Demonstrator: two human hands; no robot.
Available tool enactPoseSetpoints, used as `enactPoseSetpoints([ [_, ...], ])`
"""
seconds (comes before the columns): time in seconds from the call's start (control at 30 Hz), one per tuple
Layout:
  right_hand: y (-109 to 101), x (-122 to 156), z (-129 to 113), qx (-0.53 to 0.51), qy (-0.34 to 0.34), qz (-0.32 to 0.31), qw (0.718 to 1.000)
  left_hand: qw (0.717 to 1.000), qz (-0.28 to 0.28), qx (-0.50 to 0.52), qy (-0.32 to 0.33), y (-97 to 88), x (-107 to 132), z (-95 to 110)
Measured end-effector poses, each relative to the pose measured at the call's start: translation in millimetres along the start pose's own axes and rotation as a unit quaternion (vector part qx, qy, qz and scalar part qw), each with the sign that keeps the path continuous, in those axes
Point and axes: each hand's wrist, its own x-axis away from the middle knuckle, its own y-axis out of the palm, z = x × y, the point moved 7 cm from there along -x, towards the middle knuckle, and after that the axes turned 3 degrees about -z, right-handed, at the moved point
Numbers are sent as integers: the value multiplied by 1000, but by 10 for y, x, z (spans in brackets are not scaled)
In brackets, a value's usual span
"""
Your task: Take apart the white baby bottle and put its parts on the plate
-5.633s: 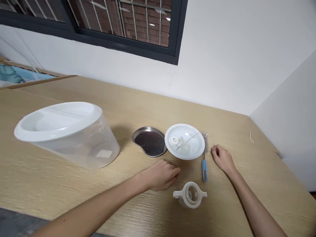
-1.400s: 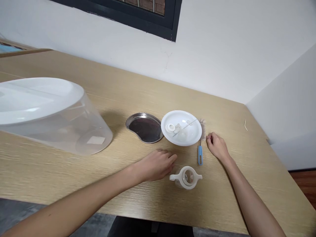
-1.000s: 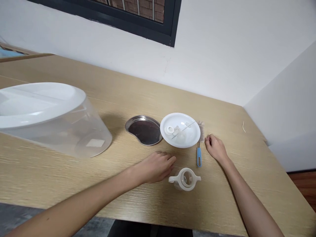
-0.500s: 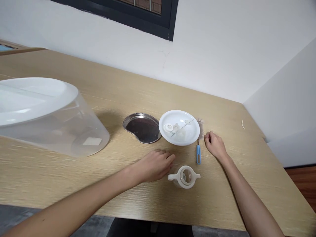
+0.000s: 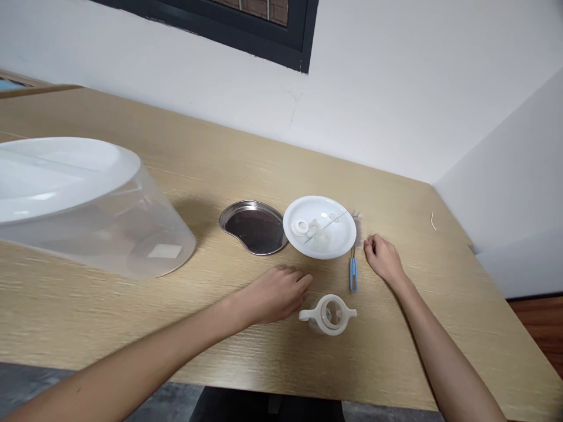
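Head camera view: a person's left hand [image 5: 275, 296] rests palm down on a light wood-grain table [image 5: 264, 357], open and holding nothing, just beside a white two-handled feeding bottle [image 5: 328, 315] that appears to stand upright. The right hand [image 5: 382, 258], fingers loosely curled and also empty, sits on the tabletop just beside a bottle brush [image 5: 353, 275], which lies flat with its blue handle toward the person and its pale bristles by the far rim of a white plate [image 5: 319, 227]. On the plate are 1 white ring [image 5: 300, 227], small clear parts and 1 thin straight wire [image 5: 328, 227]. Left of the plate, almost touching it, lies a stainless steel kidney dish [image 5: 253, 228], and farther left a large clear plastic container [image 5: 132, 246] lies on its side, capped by a white lid [image 5: 57, 176]. Behind everything rises a white wall [image 5: 396, 99] beneath a dark window frame [image 5: 229, 29].
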Motion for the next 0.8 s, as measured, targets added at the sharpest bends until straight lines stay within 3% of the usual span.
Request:
enactPoseSetpoints([
  [0.43,-29,11,-17,2,5,2,1000,999,42,-17,11,7,5,18],
  [0.8,-33,11,-23,3,3,-2,1000,999,38,-17,10,-5,4,24],
])
